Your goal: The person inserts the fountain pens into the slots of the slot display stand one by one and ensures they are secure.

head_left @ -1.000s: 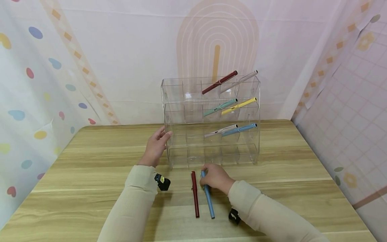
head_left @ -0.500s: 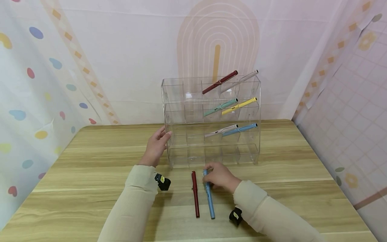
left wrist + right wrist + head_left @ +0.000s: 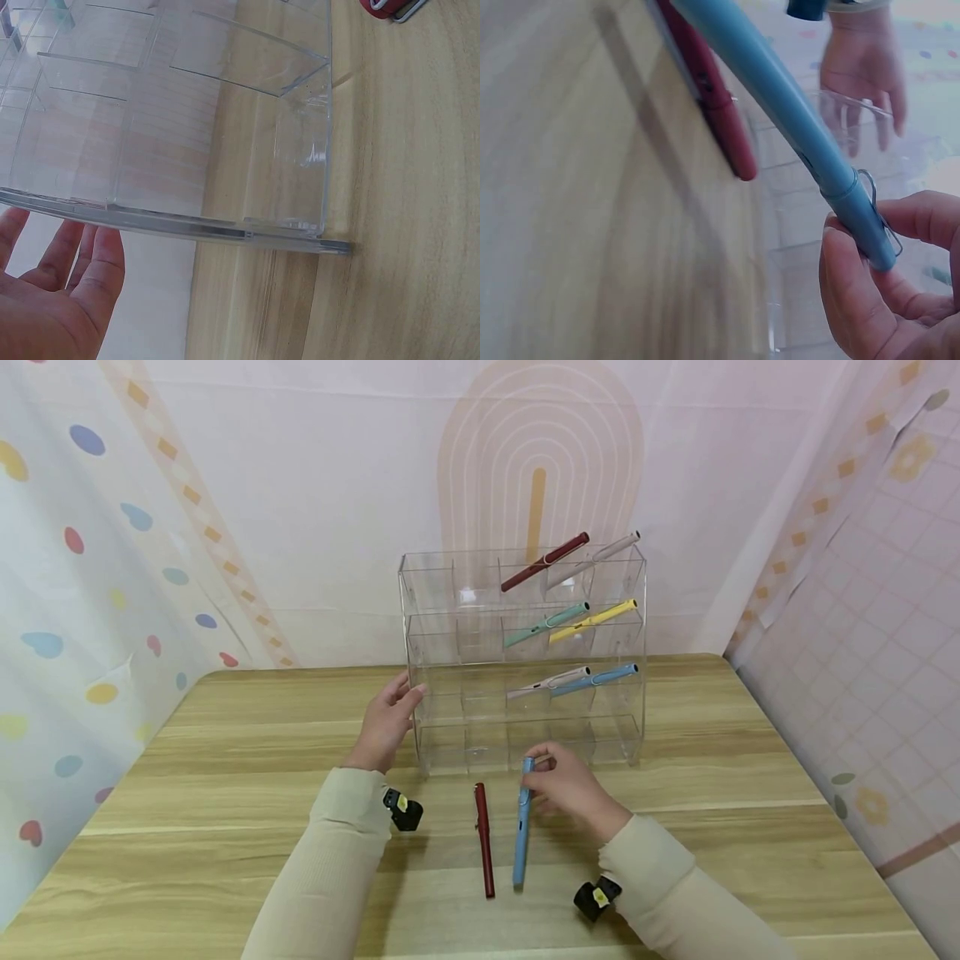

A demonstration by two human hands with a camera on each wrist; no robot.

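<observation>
My right hand (image 3: 564, 783) pinches a blue pen (image 3: 521, 831) by its capped end, beside the wire clip (image 3: 881, 217). The pen slants toward me, its other end pointing down close over the table. Left of it, a dark red pen (image 3: 484, 843) with a metal clip lies on the wood. My left hand (image 3: 386, 720) is at the left side of a clear acrylic rack (image 3: 486, 737); in the left wrist view its fairly straight fingers (image 3: 101, 259) touch the side panel (image 3: 172, 225) from outside.
The rack rises in tiers of divided compartments. Slanting in its upper tiers are a dark red pen (image 3: 546, 562), a pale pen (image 3: 600, 560), a green pen (image 3: 547, 627), a yellow pen (image 3: 592, 622), another pale pen (image 3: 551, 683) and another blue pen (image 3: 596, 680). Patterned cloth (image 3: 337, 510) hangs behind.
The right hand has lifted the blue pen off the table and shifted it forward and slightly right, turning its angle. The left hand stays at the rack; the red pen lies as before.
</observation>
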